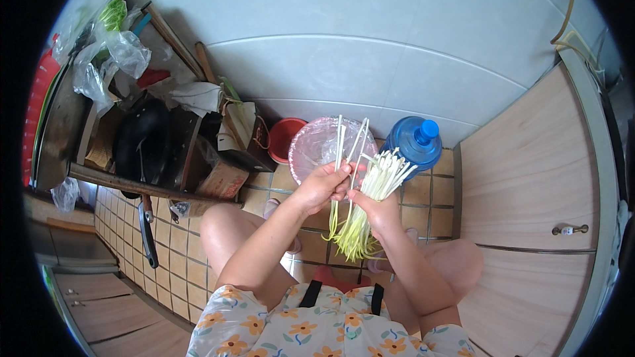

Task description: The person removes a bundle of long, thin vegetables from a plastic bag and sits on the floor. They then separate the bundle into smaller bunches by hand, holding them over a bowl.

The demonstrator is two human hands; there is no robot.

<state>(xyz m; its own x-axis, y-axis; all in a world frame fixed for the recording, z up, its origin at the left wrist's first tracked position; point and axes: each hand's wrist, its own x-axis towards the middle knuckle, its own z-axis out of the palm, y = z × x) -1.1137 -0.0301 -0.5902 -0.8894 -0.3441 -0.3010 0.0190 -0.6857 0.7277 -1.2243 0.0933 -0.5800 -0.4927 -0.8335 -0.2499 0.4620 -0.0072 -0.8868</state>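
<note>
My right hand grips a thick bunch of yellow chives, white stalk ends pointing up and away, yellow leaf tips hanging down towards me. In my left hand are a few separate chive stalks, held upright between thumb and fingers. One more long stalk rises between the two hands, close to the fingertips of both; which hand holds it I cannot tell. Just beyond the hands stands a round bin lined with a clear plastic bag, partly hidden by my left hand and the stalks.
A blue water jug stands right of the bin, a red bucket left of it. Wooden shelving with a black wok and plastic bags fills the left. Cabinet doors line the right; a tiled wall closes the back.
</note>
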